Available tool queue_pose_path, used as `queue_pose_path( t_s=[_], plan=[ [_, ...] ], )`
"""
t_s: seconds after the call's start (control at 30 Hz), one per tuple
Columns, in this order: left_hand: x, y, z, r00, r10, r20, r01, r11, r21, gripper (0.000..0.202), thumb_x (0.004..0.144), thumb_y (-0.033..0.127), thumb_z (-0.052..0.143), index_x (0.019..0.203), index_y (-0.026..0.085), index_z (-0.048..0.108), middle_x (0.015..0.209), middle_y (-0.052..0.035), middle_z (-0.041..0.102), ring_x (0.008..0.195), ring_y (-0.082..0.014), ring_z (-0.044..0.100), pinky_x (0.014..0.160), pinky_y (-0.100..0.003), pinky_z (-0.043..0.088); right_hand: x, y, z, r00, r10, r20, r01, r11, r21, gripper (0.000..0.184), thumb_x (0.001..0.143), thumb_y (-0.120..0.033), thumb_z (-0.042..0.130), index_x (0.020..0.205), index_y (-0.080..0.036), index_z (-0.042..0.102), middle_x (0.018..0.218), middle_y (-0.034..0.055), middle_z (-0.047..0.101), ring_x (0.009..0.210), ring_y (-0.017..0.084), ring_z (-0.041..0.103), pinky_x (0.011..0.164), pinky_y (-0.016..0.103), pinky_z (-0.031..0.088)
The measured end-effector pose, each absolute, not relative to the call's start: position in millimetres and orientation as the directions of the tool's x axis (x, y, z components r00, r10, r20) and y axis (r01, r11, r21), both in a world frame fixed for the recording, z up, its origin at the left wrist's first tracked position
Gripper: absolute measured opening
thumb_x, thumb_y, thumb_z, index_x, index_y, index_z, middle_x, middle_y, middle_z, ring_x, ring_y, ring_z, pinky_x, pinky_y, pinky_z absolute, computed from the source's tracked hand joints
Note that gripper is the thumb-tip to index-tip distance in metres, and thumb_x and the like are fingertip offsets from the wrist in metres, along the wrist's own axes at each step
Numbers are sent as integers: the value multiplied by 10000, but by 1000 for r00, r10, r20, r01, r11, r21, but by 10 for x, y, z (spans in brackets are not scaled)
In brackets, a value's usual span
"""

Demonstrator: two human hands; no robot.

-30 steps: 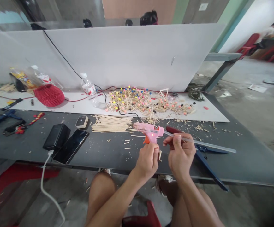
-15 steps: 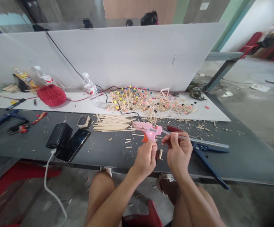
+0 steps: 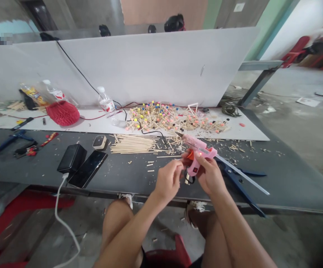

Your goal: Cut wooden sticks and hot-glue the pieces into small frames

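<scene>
In front of me, my right hand (image 3: 210,175) is closed around the handle of a pink hot glue gun (image 3: 196,144). Its nozzle points up and left, and a small light glows on its body. A long, translucent glue stick (image 3: 245,175) juts from the back, slanting down to the right. My left hand (image 3: 168,178) is beside the orange trigger, its fingers curled together; what they pinch, if anything, is hidden. Behind the gun's nozzle is a heap of short wooden sticks with coloured ball tips (image 3: 161,115). A row of thin wooden sticks (image 3: 135,144) lies to the left.
Blue-handled cutters (image 3: 242,191) rest under the glue stick. Left of the sticks are a phone (image 3: 87,169), a black power bank (image 3: 72,158) with a white cable, and a small square device (image 3: 99,142). A plastic bottle (image 3: 105,100) and red bundle (image 3: 63,112) stand farther back.
The glue gun has passed from my left hand to my right, shifting right and tilting nose-up. My right hand has let go of the glue stick, which now slopes downward.
</scene>
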State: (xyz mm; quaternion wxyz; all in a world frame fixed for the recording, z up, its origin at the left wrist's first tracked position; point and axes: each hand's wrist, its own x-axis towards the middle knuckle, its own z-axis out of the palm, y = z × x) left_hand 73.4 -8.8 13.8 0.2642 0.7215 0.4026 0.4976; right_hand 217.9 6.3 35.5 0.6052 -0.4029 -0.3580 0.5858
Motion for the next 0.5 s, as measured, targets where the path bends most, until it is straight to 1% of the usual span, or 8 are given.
queue_pose_path(
  t_s=[0.07,0.1,0.17,0.23,0.27,0.37,0.43,0.5],
  plan=[
    [606,-21,296,82,872,482,344,-479,808,286,1020,326,393,919,169,610,703,-18,607,551,-106,573,542,-209,421,2272,61,375,53,998,-34,-435,-8,-901,293,773,-407,737,929,-161,697,813,60,707,615,170,631,540,289,511],
    [542,28,389,41,880,474,364,-455,813,298,1012,349,418,926,167,637,685,-14,598,546,-107,570,541,-209,427,2313,54,383,39,998,-42,-436,-21,-900,282,765,-392,746,912,-157,691,803,57,700,599,159,615,535,284,504],
    [430,139,566,27,894,447,382,-422,822,326,1008,378,428,988,163,672,620,-4,568,539,-113,562,538,-209,438,2381,35,395,-8,998,-66,-435,-63,-898,268,757,-382,750,870,-151,673,771,51,685,554,132,570,503,265,473],
    [350,240,677,40,912,408,336,-397,854,357,1018,384,397,1104,160,661,674,-17,590,543,-105,565,534,-208,457,2425,14,403,-61,994,-93,-423,-110,-900,265,753,-383,749,827,-149,650,746,46,669,512,109,518,460,243,424],
    [322,278,693,40,917,396,303,-389,870,351,1012,389,414,1112,157,658,721,-27,606,545,-99,575,525,-207,466,2439,6,406,-87,991,-105,-416,-132,-900,267,748,-386,749,808,-149,639,735,44,661,499,103,499,442,235,399],
    [271,319,582,32,934,355,202,-354,913,309,974,413,501,1060,150,638,754,-31,631,561,-104,613,515,-206,505,2449,-3,411,-154,978,-142,-406,-194,-893,270,718,-377,760,759,-158,607,690,31,624,491,104,471,427,237,369],
    [247,289,447,6,958,288,150,-286,946,318,960,438,522,1015,142,627,742,-28,637,564,-111,632,503,-209,523,2437,4,406,-172,971,-167,-409,-225,-884,270,699,-367,769,730,-164,593,659,24,598,502,113,469,436,249,382],
    [228,233,343,19,980,200,108,-201,974,335,949,454,536,984,134,627,727,-26,635,547,-111,630,476,-206,518,2417,19,392,-162,970,-181,-406,-233,-884,272,686,-357,778,696,-166,585,638,23,585,517,121,483,452,256,403]
  ],
)
